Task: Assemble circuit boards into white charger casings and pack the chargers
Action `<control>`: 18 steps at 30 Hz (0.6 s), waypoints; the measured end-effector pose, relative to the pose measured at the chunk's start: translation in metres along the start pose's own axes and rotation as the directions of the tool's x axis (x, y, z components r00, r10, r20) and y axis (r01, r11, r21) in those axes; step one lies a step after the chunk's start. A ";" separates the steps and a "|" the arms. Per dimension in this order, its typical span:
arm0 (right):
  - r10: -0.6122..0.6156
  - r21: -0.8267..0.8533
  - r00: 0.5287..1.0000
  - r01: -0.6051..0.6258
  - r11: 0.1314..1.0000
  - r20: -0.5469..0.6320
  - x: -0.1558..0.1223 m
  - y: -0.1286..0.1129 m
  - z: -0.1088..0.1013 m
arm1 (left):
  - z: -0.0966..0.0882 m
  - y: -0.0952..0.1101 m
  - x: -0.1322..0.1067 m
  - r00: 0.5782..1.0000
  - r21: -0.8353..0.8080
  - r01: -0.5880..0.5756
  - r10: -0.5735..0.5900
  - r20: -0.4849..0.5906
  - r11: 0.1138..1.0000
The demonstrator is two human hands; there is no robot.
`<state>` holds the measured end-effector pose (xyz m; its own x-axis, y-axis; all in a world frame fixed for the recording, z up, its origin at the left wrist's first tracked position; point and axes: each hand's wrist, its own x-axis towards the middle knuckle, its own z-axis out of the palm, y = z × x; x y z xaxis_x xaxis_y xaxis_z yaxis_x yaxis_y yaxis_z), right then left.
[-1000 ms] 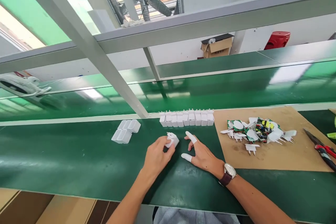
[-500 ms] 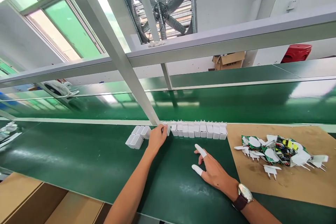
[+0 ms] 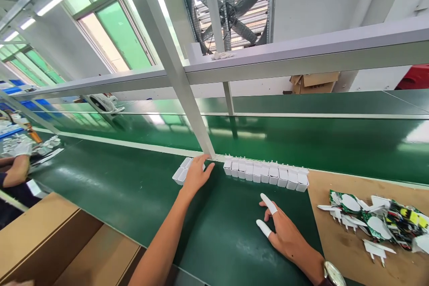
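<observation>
My left hand [image 3: 196, 176] reaches over a small group of white plastic housings [image 3: 182, 171] and partly hides them. Its thumb and forefinger are apart, and I see nothing between them. To its right stands a long row of similar white housings [image 3: 264, 173], pushed up to the back edge of the green bench. My right hand [image 3: 284, 228] hovers above the bench in front of that row, fingers spread and holding nothing. White finger covers sit on its thumb and forefinger, and a watch [image 3: 333, 272] is on the wrist.
Green circuit boards [image 3: 375, 223] and white plug pieces [image 3: 378, 250] lie on a brown sheet [image 3: 321, 178] at right. A metal post [image 3: 192, 111] rises behind my left hand. Cardboard boxes [image 3: 43, 232] stand below left. At far left, another person's arm [image 3: 18, 172] shows.
My left hand has left the near end of the long row, where it pinched a white housing, and moved left to the small group. The view has turned left; my right hand stays open.
</observation>
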<state>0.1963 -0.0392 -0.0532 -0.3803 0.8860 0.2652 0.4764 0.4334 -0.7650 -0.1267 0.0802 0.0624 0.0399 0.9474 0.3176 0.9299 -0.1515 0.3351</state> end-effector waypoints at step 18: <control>-0.058 -0.252 0.996 0.073 0.965 0.065 0.018 -0.032 -0.075 | -0.015 0.094 -0.016 0.858 -0.248 -0.423 0.298 -0.418 0.872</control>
<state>0.2333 -0.0247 0.0200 -0.4582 0.8466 0.2708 0.6320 0.5245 -0.5705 -0.0460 0.0465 0.1023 0.1585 0.6503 0.7430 0.7030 -0.6027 0.3775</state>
